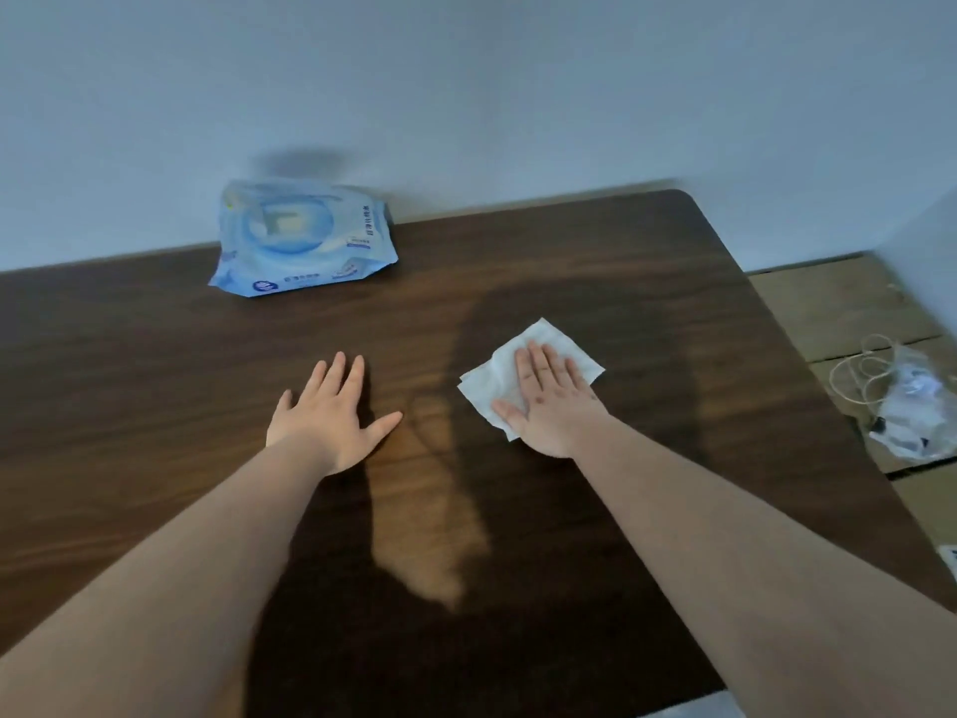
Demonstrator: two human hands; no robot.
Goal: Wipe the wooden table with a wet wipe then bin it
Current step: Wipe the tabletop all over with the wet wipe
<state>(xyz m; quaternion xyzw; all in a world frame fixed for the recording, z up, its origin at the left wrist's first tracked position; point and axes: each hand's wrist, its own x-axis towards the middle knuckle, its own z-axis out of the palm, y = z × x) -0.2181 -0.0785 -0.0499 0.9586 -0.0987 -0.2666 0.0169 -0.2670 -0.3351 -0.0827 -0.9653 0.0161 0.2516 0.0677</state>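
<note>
Head view, the only one supplied. Landmark for all positions: the wet wipe pack (303,241), which lies on the wooden table (621,261) at its far edge, against the wall.

Progress. The wet wipe (549,349) is out of the pack and spread flat on the table, nearer the person than the pack and off to its right. Wiping is judged to be under way. A darker band on the wood around and near the wipe may be moisture, but it could equally be shadow; which it is cannot be settled, so the extent of table already covered cannot be confirmed. The wood directly in front of the pack shows no clear sign either way. Binning is not yet done: the wipe is on the table. No bin is visible. A clear bag with a white cable (901,401) lies on the floor beyond the table's edge, far right of the pack; it is not judged to be a bin.

Grip, right hand (549,401): fully opened out, palm down, fingers extended and close together, pressing flat on the wipe. Nothing is pinched or enclosed; contact is by palm and fingers only.

Grip, left hand (331,412): likewise released, fingers spread, palm flat on bare wood nearer than the pack and slightly to its right, well apart from the wipe. It holds nothing and appears to be bracing.
</note>
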